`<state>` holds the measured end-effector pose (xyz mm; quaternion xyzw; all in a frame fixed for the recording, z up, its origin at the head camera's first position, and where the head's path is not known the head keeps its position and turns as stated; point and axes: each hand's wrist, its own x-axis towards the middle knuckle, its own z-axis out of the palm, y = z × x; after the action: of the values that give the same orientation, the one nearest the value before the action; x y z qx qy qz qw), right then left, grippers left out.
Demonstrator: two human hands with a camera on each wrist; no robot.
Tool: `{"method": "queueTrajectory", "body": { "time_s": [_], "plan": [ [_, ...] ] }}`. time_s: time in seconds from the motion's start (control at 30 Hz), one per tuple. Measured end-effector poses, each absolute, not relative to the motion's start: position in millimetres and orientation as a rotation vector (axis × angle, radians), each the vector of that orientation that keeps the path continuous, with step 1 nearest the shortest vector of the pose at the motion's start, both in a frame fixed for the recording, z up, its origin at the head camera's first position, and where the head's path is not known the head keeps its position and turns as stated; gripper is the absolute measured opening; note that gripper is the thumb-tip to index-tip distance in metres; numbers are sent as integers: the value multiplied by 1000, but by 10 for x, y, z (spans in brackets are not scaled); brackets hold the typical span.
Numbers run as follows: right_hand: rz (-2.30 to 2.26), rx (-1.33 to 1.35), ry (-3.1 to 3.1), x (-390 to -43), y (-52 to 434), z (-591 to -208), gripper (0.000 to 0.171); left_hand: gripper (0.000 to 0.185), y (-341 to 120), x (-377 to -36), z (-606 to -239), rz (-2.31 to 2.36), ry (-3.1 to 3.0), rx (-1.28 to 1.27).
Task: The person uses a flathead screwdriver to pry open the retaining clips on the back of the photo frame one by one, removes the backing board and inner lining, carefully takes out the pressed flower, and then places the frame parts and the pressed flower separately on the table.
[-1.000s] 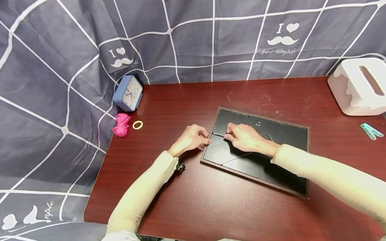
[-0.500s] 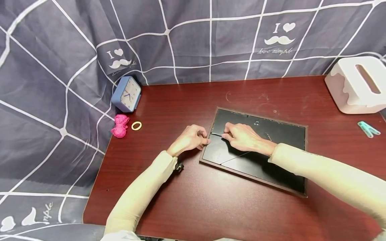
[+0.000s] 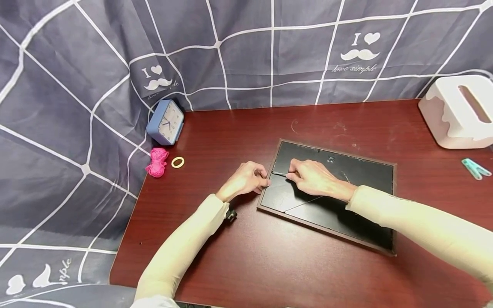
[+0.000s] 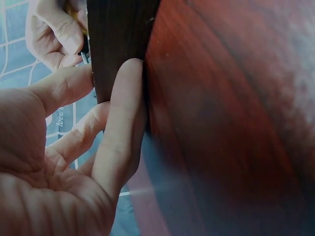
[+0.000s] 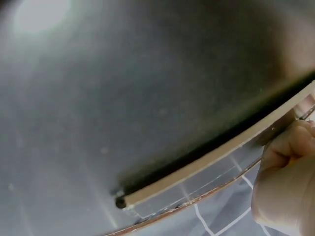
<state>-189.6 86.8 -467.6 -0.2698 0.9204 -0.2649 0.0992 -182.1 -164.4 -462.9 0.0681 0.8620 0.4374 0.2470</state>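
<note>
A picture frame (image 3: 366,175) lies face down on the table, its black back up and brown rim around it. My left hand (image 3: 246,177) grips its left edge; in the left wrist view, one finger lies along the frame's side (image 4: 106,44) with the thumb at the back edge. Above the back, my right hand (image 3: 310,175) holds a thin screwdriver (image 3: 279,173), whose metal shaft points left to the inner rim. Part of its yellow and black handle shows in the left wrist view; the rest is hidden in my fingers. The stand (image 5: 211,160) lies along the back.
At the left are a blue alarm clock (image 3: 165,122), pink yarn (image 3: 157,162) and a pale yellow ring (image 3: 178,162). A white tissue box (image 3: 454,113) and teal clip (image 3: 476,168) stand at the right. A grey checked curtain (image 3: 246,55) borders the table.
The view shifts slightly with the head. Both hands, the screwdriver and the picture frame keep almost the same places relative to each other.
</note>
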Motion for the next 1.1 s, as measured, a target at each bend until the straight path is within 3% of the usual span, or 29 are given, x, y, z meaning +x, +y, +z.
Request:
{"method": "queueTrajectory", "body": {
  "time_s": [1.1],
  "plan": [
    [-779,-866,2744,-1907,849,-4708,13,14,-1630,-1849,-4568,1140,2315,204]
  ]
}}
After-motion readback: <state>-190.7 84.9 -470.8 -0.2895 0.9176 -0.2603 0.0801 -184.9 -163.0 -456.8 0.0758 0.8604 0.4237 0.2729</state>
